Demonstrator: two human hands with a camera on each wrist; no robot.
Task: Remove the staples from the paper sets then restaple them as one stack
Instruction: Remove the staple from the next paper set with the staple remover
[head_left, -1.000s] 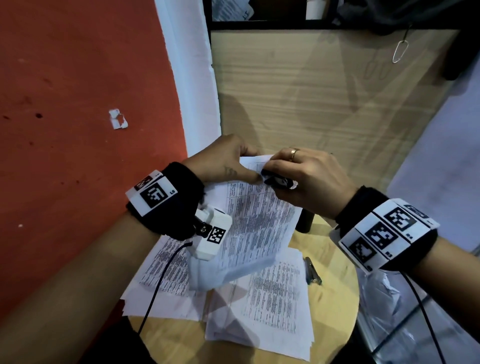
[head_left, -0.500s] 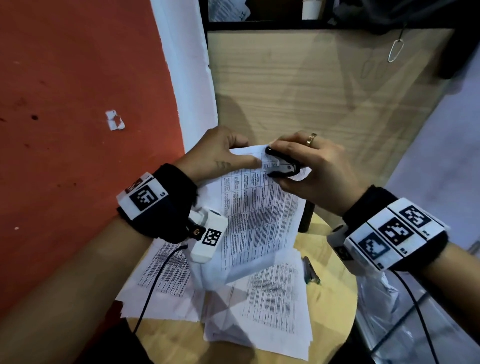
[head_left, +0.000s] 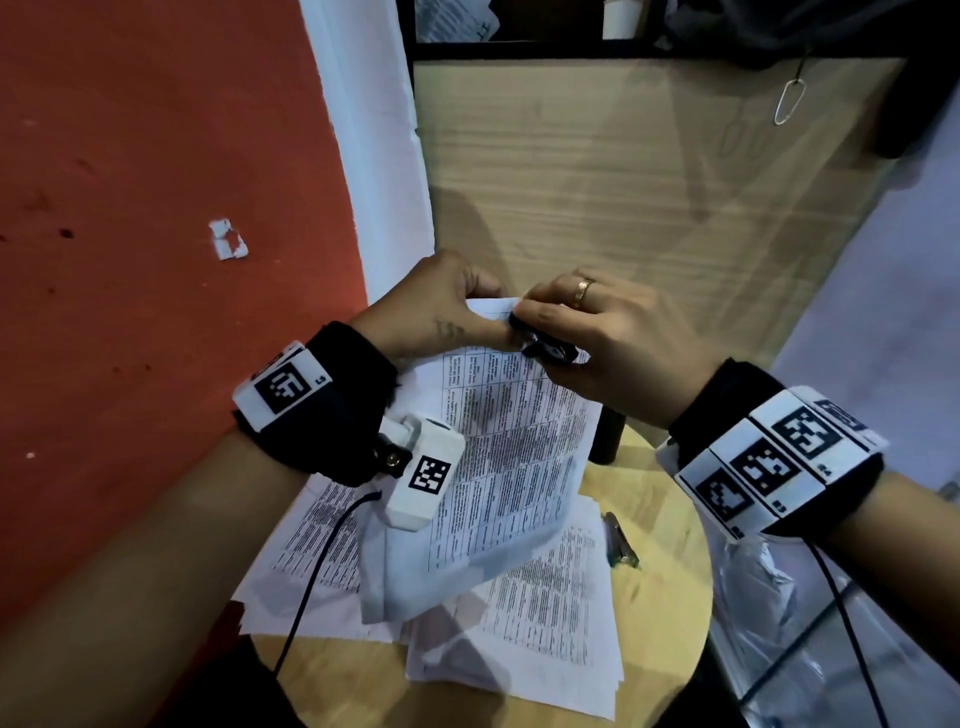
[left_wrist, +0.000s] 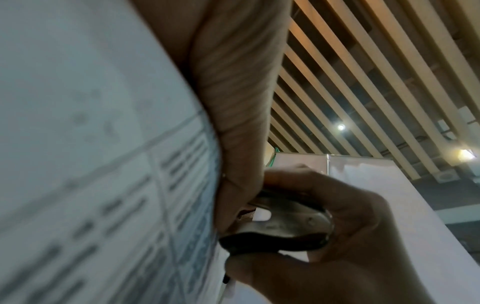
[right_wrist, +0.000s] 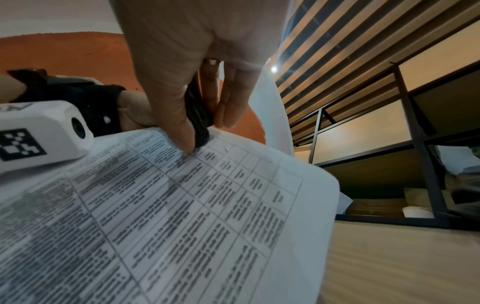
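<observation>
A printed paper set (head_left: 509, 452) hangs lifted above the round wooden table (head_left: 670, 597). My left hand (head_left: 441, 312) pinches its top corner, thumb on the front. My right hand (head_left: 597, 338) grips a small black staple remover (head_left: 545, 348) pressed against that same top edge. In the left wrist view the staple remover (left_wrist: 280, 230) sits in my right fingers (left_wrist: 350, 216) beside the paper set (left_wrist: 103, 164). The right wrist view shows the staple remover (right_wrist: 198, 115) between thumb and fingers, touching the paper set (right_wrist: 182, 216). The staple itself is hidden.
More printed paper sets (head_left: 545, 623) lie spread on the table under the lifted one. A small metal stapler (head_left: 621, 540) lies at the table's right side, and a dark cylinder (head_left: 605, 431) stands behind. An orange wall (head_left: 156, 208) is left, a wooden panel (head_left: 623, 182) ahead.
Both hands dipped, rose and are slightly lower again with the paper set. The right hand keeps working the staple remover at the top edge, which the left hand still pinches.
</observation>
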